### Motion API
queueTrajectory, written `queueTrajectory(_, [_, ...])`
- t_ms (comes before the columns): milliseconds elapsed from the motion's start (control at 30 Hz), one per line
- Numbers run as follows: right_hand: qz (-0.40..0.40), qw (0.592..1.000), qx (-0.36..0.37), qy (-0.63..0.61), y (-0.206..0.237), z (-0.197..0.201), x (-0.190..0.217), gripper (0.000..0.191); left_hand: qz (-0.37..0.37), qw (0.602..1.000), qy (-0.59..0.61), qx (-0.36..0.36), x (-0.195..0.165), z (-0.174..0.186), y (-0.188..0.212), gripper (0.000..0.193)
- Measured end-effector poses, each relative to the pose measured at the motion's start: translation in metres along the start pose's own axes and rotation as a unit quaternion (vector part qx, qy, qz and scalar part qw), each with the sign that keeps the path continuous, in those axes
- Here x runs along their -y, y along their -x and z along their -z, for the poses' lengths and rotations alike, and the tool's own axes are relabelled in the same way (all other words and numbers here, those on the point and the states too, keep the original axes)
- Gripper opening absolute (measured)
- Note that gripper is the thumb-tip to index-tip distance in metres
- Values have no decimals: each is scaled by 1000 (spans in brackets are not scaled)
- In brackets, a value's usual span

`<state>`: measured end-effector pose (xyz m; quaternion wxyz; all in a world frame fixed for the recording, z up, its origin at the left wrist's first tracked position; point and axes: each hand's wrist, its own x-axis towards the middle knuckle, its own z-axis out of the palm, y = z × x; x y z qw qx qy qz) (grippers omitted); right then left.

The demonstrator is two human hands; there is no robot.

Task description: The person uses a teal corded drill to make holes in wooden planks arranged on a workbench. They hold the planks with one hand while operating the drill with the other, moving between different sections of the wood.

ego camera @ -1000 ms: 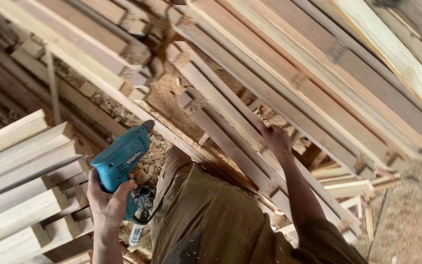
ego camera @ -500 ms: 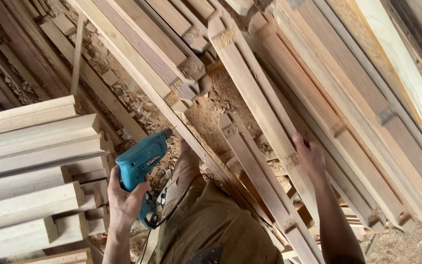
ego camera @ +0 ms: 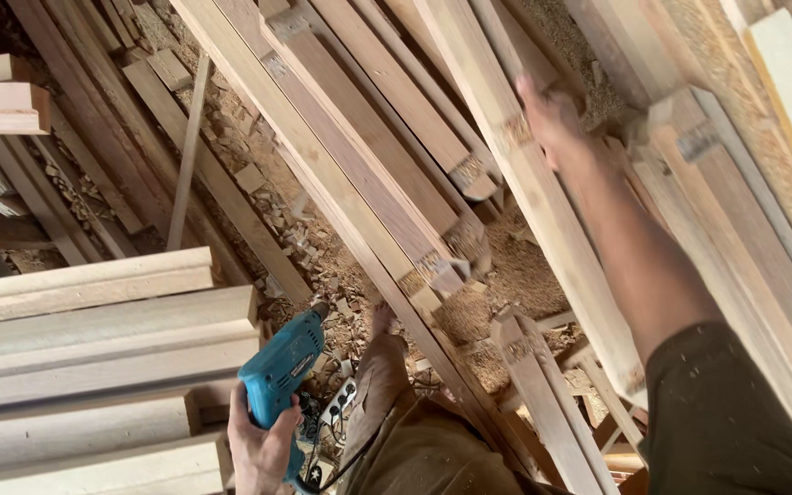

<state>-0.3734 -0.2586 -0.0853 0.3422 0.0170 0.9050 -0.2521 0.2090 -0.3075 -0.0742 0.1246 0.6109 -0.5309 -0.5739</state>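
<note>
My left hand (ego camera: pixel 260 446) grips a teal electric drill (ego camera: pixel 279 368) by its handle, low in the view, beside a stack of pale wooden beams (ego camera: pixel 93 348). The drill's nose points up and to the right. My right hand (ego camera: pixel 547 115) reaches far out over a long pale wooden plank (ego camera: pixel 543 211) among many leaning planks; it is blurred, and I cannot tell whether it grips the plank. My olive-clad leg (ego camera: pixel 414 440) and bare foot (ego camera: pixel 383 319) show below, standing on sawdust.
Long wooden planks with notched ends (ego camera: pixel 368 174) lie diagonally across the view. Sawdust and wood offcuts (ego camera: pixel 277 220) cover the floor. More dark boards (ego camera: pixel 75 137) lean at the upper left. A white power strip (ego camera: pixel 341 401) lies near my foot.
The view has swung and drawn closer. My right hand has moved up and to the right along the planks. The drill stays in my left hand.
</note>
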Motion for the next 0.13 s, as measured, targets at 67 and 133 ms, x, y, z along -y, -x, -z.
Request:
queueTrajectory(67, [15,999,5,-34,-27,-20,63,98,2,1000,15,-9,4,10,-22,60])
queueTrajectory(133, [115,989,80,-38,-46,-17,98,95,12,1000,14,-18,19,9,-28,62])
